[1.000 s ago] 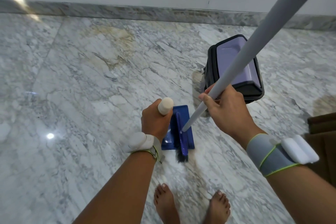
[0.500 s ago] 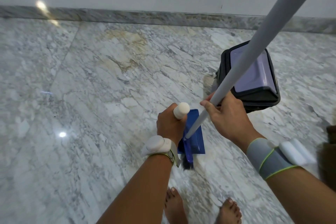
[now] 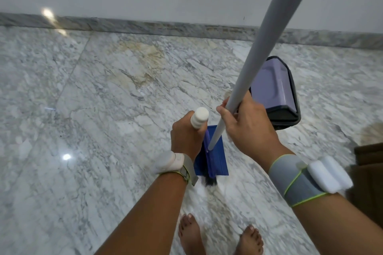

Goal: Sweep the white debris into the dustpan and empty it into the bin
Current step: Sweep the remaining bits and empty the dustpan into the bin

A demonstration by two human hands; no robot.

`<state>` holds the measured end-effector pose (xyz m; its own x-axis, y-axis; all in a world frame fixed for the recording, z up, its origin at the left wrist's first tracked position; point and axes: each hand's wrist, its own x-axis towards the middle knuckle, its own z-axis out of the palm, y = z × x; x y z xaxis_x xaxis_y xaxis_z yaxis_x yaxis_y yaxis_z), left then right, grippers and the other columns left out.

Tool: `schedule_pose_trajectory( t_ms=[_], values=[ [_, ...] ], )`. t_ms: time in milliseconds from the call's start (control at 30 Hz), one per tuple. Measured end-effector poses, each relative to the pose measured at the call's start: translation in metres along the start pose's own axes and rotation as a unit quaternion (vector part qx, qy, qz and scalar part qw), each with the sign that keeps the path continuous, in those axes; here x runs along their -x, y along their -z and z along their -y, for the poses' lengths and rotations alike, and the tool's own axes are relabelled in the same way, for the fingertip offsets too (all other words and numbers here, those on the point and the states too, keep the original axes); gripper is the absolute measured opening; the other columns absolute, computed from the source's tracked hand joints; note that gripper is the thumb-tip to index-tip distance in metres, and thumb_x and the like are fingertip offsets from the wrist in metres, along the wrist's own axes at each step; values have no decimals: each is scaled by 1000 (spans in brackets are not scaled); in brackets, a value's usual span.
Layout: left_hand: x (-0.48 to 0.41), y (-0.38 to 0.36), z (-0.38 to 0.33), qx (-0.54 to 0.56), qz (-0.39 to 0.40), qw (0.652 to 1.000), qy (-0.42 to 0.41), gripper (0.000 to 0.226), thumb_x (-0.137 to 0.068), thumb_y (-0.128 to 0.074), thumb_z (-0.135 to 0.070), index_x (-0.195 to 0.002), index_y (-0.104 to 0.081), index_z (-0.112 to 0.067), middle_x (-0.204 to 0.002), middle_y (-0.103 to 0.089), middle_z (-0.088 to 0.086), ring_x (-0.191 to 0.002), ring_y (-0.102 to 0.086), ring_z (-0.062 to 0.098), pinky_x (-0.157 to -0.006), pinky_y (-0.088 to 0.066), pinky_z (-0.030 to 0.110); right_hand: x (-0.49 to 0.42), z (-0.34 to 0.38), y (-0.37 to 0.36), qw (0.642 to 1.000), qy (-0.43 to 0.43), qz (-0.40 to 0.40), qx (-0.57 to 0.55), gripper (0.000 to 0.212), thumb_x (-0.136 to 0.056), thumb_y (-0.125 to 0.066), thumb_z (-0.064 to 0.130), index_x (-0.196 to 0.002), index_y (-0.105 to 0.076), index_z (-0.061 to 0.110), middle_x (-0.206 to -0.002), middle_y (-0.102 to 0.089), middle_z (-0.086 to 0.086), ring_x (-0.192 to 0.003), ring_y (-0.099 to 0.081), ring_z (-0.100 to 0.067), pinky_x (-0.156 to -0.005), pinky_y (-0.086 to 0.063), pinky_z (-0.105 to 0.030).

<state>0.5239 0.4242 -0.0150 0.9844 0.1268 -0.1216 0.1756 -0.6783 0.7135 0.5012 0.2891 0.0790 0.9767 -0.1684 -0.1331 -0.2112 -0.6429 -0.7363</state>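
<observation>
left hand [image 3: 186, 141] grips white dustpan handle [image 3: 199, 117]; right hand [image 3: 246, 128] grips grey broom pole [image 3: 267, 43]; blue plastic dustpan [image 3: 219, 157] on marble floor [image 3: 103, 109], lidded dark bin [image 3: 275, 93] far right.

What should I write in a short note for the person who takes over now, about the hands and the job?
Left hand: closed on the white dustpan handle.
Right hand: closed on the grey broom pole.
Blue dustpan is on the marble floor; broom bristles at its near edge.
Bin stands just beyond, lid shut.
Debris in the pan: cannot tell. Left: finish sweeping, empty into the bin.
</observation>
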Motion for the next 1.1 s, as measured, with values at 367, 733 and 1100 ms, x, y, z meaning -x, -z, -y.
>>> schedule_pose_trajectory(
  t_ms=[367,733,1100],
  values=[
    [-23,108,-171,-72,-22,986,-149,32,-85,-58,-55,-76,-54,-25,-67,-57,-4,-65,-51,20,-59,-34,28,-3,92,155,991,115,-61,42,37,-100,-57,42,-118,-46,12,-94,-69,-12,-83,-68,-36,-76,-56,-50],
    [-23,153,-331,-88,-57,963,-250,38,-88,-58,-52,-88,-63,-15,-76,-66,5,-74,-62,30,-63,-48,34,-9,139,300,979,160,-125,26,31,-101,-60,30,-116,-48,5,-96,-74,-7,-83,-69,-35,-82,-53,-45],
    [-26,123,-404,-149,-21,947,-283,36,-88,-56,-54,-96,-63,-19,-81,-68,4,-75,-62,28,-66,-52,35,-21,119,394,978,141,-146,58,32,-102,-58,38,-119,-46,13,-100,-67,-2,-84,-67,-33,-78,-54,-46]
  ],
)
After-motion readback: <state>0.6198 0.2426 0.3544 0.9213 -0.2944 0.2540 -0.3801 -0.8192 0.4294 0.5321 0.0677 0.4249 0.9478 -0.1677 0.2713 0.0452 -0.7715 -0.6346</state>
